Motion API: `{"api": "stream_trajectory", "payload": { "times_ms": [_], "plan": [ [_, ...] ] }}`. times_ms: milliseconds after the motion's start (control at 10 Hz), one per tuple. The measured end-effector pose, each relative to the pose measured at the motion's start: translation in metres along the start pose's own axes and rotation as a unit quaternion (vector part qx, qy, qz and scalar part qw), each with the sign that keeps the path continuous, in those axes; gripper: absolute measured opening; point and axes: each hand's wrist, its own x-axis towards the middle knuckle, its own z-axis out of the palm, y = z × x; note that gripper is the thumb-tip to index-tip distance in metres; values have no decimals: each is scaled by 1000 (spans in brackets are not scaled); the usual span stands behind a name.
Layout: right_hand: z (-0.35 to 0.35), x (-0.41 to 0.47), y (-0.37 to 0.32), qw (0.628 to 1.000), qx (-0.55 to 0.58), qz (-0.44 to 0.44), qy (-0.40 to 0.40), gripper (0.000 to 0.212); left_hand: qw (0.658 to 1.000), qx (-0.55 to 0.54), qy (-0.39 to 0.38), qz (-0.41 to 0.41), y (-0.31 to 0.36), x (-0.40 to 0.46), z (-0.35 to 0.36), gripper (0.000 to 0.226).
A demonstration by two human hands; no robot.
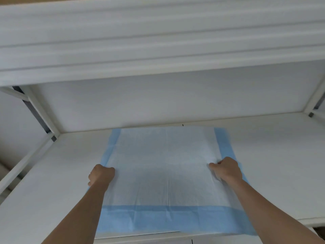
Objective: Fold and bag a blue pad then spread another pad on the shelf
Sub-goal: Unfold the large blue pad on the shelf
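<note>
Head view shows one thin white absorbent pad with a blue plastic border [165, 173] lying flat on the white shelf board [274, 164], its far edge close to the back panel and its near blue edge reaching the shelf's front lip. The left hand [101, 176] has its fingers curled and grips the pad at its left side; the right hand [226, 169] pinches the pad near its right blue strip, the cloth puckering slightly under the fingers.

Judging by how things lie, this is either the pad about to be folded or the second one being spread; the view alone does not settle which. No bag is in sight and no folded pad either, so the folding and bagging cannot be confirmed as done. If this is the spreading step, it looks nearly finished: the sheet lies open with only faint crease lines left to smooth.

Count: one pad, two hands, one shelf board, one white upper shelf [158, 41] overhead, two white corner posts visible, left [42, 110] and right [314, 97].
</note>
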Motion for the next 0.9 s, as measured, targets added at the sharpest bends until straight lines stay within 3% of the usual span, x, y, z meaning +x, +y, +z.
{"api": "stream_trajectory", "payload": {
  "times_ms": [500,700,900],
  "plan": [
    [-93,27,93,999,3,41,-4,35,998,-22,-40,40,60,-100,66,14],
    [-121,30,119,999,4,53,-13,33,994,-41,-82,65,74,-125,85,31],
    [-125,26,137,998,16,53,34,28,995,-17,-67,65,78,-127,90,26]
  ]
}}
